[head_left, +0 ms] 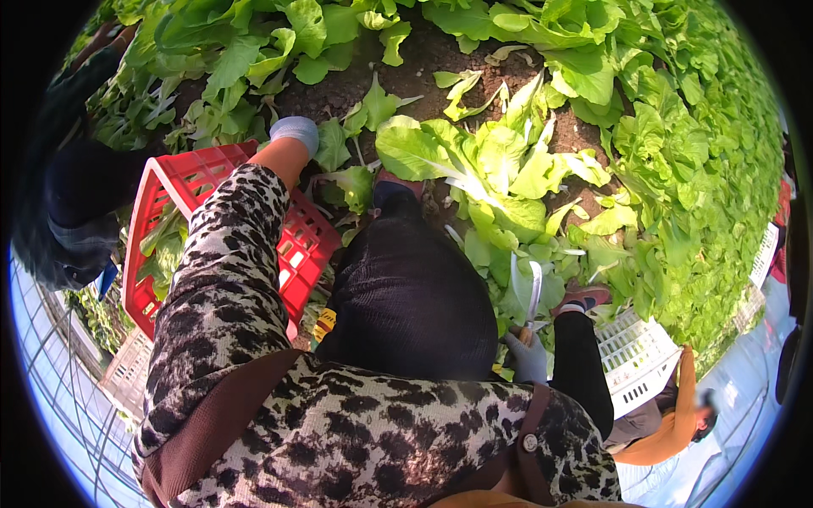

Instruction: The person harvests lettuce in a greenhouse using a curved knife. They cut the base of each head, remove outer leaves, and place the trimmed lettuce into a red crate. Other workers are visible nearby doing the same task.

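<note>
My left hand point(295, 135), in a pale grey-blue glove, is reached forward beyond the red plastic crate point(309, 241). Its back faces up and its fingers are hidden, so whether it is closed cannot be told. Green leaves point(333, 146) lie right beside it on the soil. In my right hand point(529, 359), also gloved and low beside my leg, is a sickle point(534, 292) with a curved metal blade and a wooden handle. The blade points forward over leafy greens. Ahead of my knees lies a pale-ribbed leafy green plant point(500, 165), its leaves spread out.
Dense leafy greens point(669, 161) cover the right side, with bare soil point(339, 97) ahead. Some leaves sit inside the red crate. At the lower right, another person point(669, 427) has a hand on a white crate point(635, 356). A dark-clothed person point(85, 190) is close on the left.
</note>
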`<state>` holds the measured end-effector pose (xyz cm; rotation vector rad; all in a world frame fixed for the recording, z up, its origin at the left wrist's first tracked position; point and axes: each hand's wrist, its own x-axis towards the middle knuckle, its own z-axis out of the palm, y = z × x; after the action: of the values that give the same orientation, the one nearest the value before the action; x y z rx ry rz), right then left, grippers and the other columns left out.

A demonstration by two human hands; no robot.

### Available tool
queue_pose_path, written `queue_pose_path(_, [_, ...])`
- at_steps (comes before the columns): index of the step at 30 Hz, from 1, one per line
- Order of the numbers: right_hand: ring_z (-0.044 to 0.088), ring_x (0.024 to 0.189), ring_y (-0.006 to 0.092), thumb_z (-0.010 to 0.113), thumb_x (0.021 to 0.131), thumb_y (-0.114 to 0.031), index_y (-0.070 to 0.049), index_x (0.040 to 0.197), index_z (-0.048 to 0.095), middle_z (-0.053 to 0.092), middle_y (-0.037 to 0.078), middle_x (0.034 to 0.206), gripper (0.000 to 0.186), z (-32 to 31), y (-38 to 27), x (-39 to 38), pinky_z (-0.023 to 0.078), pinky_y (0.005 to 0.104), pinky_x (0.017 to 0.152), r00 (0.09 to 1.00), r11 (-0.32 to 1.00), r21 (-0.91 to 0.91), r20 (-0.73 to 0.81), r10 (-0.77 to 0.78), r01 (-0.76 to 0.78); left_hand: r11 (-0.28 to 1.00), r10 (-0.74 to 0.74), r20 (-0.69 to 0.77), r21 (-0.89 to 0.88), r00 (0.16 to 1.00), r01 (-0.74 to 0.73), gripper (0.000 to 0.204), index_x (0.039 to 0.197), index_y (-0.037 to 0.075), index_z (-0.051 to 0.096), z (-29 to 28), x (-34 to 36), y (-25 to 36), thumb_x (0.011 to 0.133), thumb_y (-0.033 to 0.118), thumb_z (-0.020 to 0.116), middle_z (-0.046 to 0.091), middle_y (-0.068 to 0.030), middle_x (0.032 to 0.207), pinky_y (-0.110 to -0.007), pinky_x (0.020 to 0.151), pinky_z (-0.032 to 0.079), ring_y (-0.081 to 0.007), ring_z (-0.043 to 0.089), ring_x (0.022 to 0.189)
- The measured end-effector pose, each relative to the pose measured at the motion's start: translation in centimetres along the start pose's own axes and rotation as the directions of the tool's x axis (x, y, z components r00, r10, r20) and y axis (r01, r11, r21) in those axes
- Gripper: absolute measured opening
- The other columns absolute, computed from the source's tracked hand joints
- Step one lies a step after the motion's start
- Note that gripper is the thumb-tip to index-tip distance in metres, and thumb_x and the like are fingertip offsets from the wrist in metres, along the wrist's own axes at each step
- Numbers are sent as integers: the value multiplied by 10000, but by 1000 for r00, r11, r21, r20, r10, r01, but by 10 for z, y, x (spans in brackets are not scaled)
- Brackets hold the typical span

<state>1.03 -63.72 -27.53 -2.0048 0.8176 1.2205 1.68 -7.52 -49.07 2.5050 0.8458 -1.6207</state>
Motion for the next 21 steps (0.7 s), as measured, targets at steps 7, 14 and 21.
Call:
queue_pose_path(7, [526, 573, 89, 716, 889, -212, 22, 1075, 610, 611, 29, 788, 317, 6, -2, 2, 443, 238, 484, 995, 998, 52, 94, 19, -24, 916, 393, -441, 114, 806, -385, 446, 1226, 65, 638, -70, -36, 49, 787, 142, 620, 612, -185, 1285, -424, 957, 506, -339, 594, 1180])
queue_pose_path(14, [532, 571, 88, 700, 904, -191, 15, 1079, 607, 635, 40, 810, 287, -4, 9, 0, 434, 236, 491, 997, 987, 148, 54, 61, -68, 948, 134, -576, 312, 807, 65, 538, 1333, 96, 571, -91, 55, -53, 807, 182, 647, 546, -157, 1382, -411, 1017, 455, -303, 551, 1228])
queue_pose_path(21, [532, 526, 99, 698, 899, -181, 30, 1108, 595, 625, 46, 773, 314, -5, 12, 2, 429, 247, 480, 995, 981, 174, 54, 78, -87, 966, -253, -352, -34, 901, 258, 307, 1136, 109, 733, -70, 81, -71, 935, 225, 532, 698, -143, 1184, -421, 893, 528, -315, 662, 1113])
